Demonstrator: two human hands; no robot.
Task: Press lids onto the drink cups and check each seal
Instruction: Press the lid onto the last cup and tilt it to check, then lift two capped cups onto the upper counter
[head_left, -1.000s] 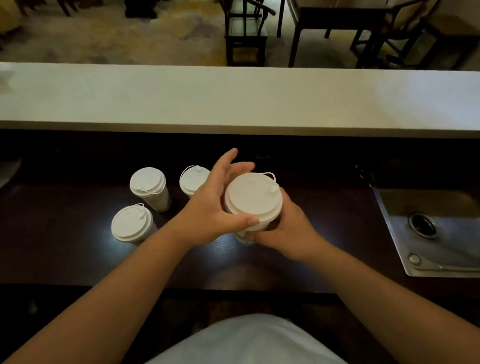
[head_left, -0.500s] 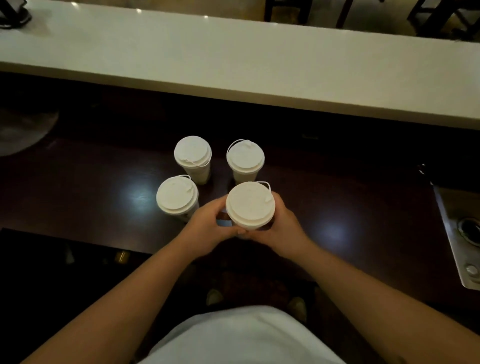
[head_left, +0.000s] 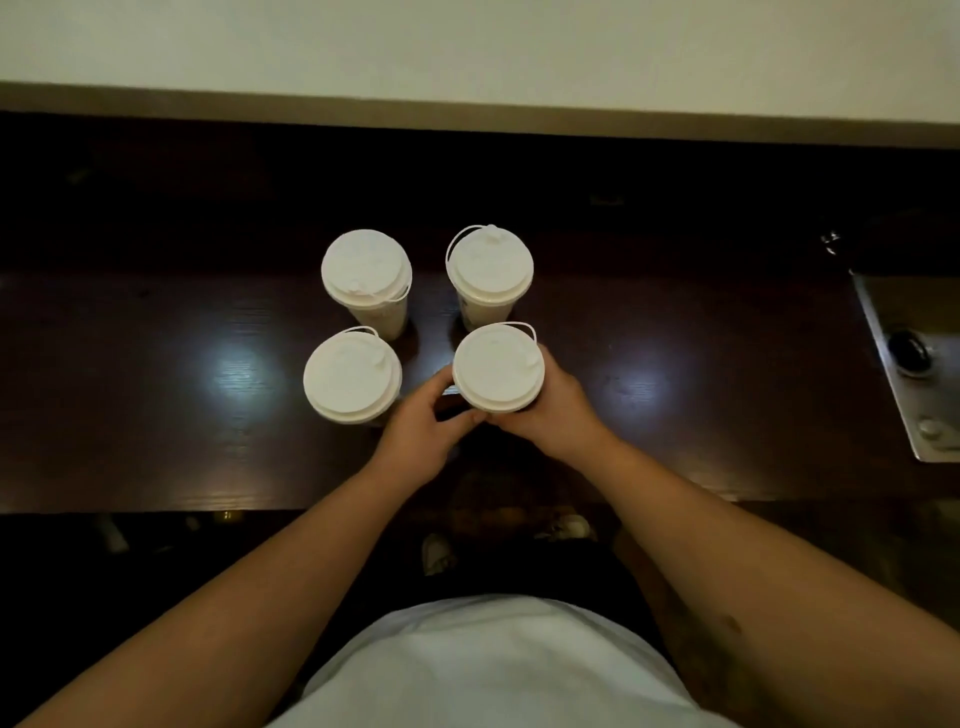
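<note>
Four lidded drink cups stand in a square on the dark wooden counter (head_left: 156, 395), kept together probably so each seal is checked in turn. The near left cup (head_left: 352, 375) stands free at 9 o'clock of the held one. The left hand (head_left: 423, 423) and right hand (head_left: 553, 410) wrap the near right cup (head_left: 497, 366) under its lid, fingers curled around its wall, likely to steady it. A steel sink (head_left: 914, 364) lies at 3 o'clock.

torso: white shirt (head_left: 493, 670) | forearms: bare, no sleeves | feet: light shoes (head_left: 439, 553), blurred
</note>
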